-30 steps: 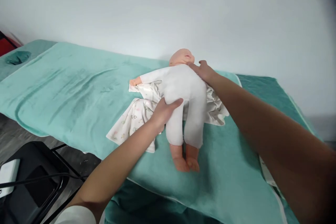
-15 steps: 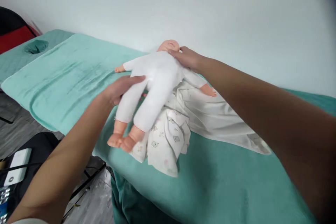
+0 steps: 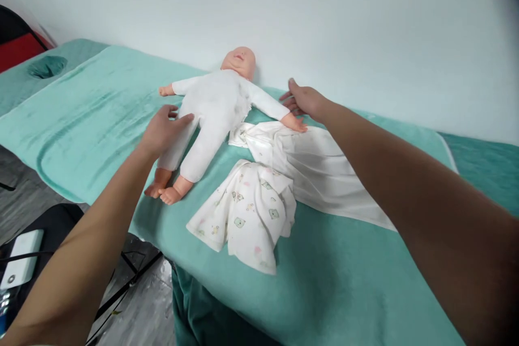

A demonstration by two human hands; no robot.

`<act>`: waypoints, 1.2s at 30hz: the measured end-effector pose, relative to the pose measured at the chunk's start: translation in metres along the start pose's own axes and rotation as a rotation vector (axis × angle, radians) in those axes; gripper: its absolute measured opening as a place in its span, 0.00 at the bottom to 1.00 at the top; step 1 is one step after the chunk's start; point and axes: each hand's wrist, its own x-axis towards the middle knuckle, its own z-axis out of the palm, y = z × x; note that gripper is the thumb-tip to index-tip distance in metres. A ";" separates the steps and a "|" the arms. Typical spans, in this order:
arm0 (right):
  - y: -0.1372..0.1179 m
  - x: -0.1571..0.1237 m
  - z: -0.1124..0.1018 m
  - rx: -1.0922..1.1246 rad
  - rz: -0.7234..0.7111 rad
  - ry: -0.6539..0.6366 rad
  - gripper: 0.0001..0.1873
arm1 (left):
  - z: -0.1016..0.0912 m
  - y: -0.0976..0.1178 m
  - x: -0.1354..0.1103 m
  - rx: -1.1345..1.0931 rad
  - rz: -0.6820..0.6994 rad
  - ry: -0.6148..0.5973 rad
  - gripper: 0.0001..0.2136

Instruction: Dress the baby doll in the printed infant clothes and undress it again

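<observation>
A baby doll (image 3: 219,94) with a white cloth body lies face up on the green-covered bed, its arms spread and its feet towards the lower left. At the doll's hip and upper leg is my left hand (image 3: 164,128), thumb and fingers apart, the thumb over the white cloth; whether it presses on it I cannot tell. My right hand (image 3: 304,100) hovers by the doll's outstretched hand, holding nothing, fingers spread. Below the doll's arm lie a crumpled baby garment (image 3: 255,216) with small animal prints and a plain white cloth (image 3: 324,173), partly hidden behind my right forearm.
The massage bed (image 3: 101,113) has a face hole at its far left end and stands against a pale wall (image 3: 284,5). At lower left, a white device (image 3: 22,259) with a cable rests on a black seat. A red and black chair (image 3: 18,46) stands far left.
The doll has come down onto the bed, further left and away from the clothes. My right hand has let go of its upper body and moved right. My left hand has loosened and shifted left.
</observation>
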 end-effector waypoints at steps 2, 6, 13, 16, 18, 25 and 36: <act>0.024 -0.026 -0.026 -0.229 0.022 -0.005 0.37 | 0.000 0.018 -0.030 0.129 0.162 0.146 0.16; 0.047 -0.084 -0.066 -0.708 -0.023 -0.086 0.23 | 0.017 0.045 -0.103 0.243 0.348 -0.333 0.14; 0.002 -0.189 -0.092 -0.935 -0.259 -0.055 0.21 | 0.049 0.081 -0.155 0.315 0.536 -0.557 0.08; -0.029 -0.248 -0.097 -0.779 -0.467 -0.059 0.20 | 0.055 0.117 -0.165 0.192 0.837 -0.350 0.08; -0.047 -0.291 -0.101 -0.651 -0.634 -0.109 0.19 | 0.061 0.141 -0.171 0.161 1.021 -0.252 0.08; -0.052 -0.401 -0.138 -0.652 -0.328 -0.147 0.19 | 0.069 0.180 -0.182 0.260 1.154 0.025 0.05; 0.033 -0.383 -0.023 0.344 -0.174 -0.068 0.23 | 0.042 0.199 -0.243 -0.170 0.507 -0.187 0.16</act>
